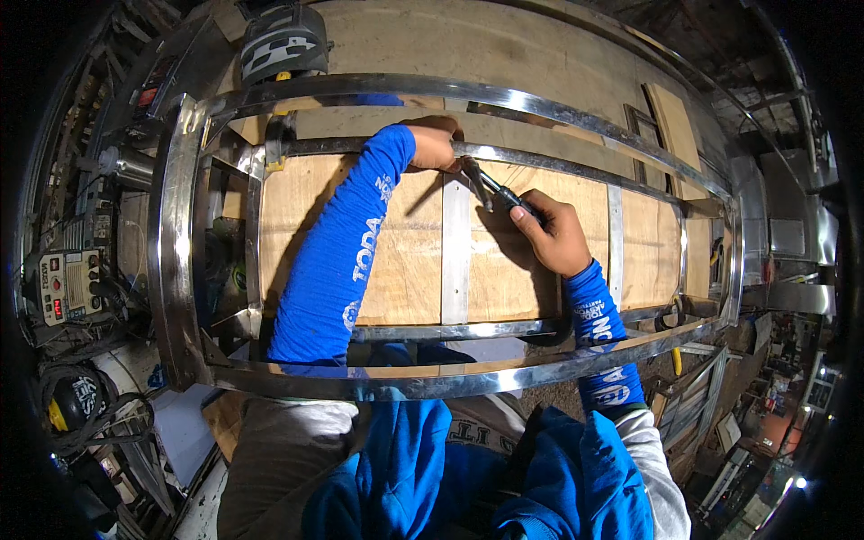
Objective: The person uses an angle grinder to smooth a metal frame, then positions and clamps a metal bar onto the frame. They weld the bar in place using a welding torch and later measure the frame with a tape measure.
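Observation:
My right hand (558,236) grips the black handle of a hammer (481,184), whose metal head is beside the far inner rail. Just left of the head, my left hand (434,144) is curled at that rail, fingers bent and partly hidden; what they hold, if anything, I cannot make out. Both arms reach into a shiny rectangular metal frame (450,385) lying in front of me. Inside it, a flat metal crossbar (456,261) with small holes runs toward me from the left hand over light plywood (400,261).
A welding helmet (283,49) rests beyond the frame's far left corner. A clamp (274,148) sits on the frame's left end. At left stand a welding machine (67,288) and coiled dark cables (108,414). Wooden strips (675,135) lie at far right.

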Motion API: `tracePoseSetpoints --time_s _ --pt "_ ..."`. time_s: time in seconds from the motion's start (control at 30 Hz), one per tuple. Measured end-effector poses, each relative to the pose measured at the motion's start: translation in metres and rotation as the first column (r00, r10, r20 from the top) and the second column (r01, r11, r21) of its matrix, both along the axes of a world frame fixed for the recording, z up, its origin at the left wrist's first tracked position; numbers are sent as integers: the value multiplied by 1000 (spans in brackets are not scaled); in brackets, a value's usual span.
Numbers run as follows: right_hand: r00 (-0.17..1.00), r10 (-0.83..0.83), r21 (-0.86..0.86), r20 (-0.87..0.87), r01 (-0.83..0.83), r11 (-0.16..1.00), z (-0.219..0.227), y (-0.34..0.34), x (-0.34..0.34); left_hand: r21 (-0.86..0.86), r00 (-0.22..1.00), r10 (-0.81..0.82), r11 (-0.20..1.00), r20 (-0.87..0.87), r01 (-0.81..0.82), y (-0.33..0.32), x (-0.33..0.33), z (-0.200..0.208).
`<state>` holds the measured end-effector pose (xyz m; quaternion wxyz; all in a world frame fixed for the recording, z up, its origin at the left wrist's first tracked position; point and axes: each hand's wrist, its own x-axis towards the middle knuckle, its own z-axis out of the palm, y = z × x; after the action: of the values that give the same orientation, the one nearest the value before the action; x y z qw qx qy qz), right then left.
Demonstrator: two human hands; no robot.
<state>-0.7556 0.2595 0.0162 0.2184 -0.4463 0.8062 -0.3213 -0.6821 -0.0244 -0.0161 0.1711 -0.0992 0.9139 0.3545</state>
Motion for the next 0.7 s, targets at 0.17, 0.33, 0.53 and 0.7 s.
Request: tracePoseSetpoints --time_s 0.17,0.33,0.53,0.7 --pt "985 28 11 -172 -27 1000 15 -6 15 -9 1000 -17 1000 18 18 -2 -1 -1" --pt "987 8 2 -159 -8 1000 9 -3 12 15 1000 -9 1000 25 9 -1 -1 0" --pt "917 -134 -54 376 167 985 -13 0 1 40 995 -90 995 43 88 -5 -6 -4" --pt "984 -1 12 -178 4 1000 13 1 17 22 998 -63 998 8 62 -4 -4 -4"
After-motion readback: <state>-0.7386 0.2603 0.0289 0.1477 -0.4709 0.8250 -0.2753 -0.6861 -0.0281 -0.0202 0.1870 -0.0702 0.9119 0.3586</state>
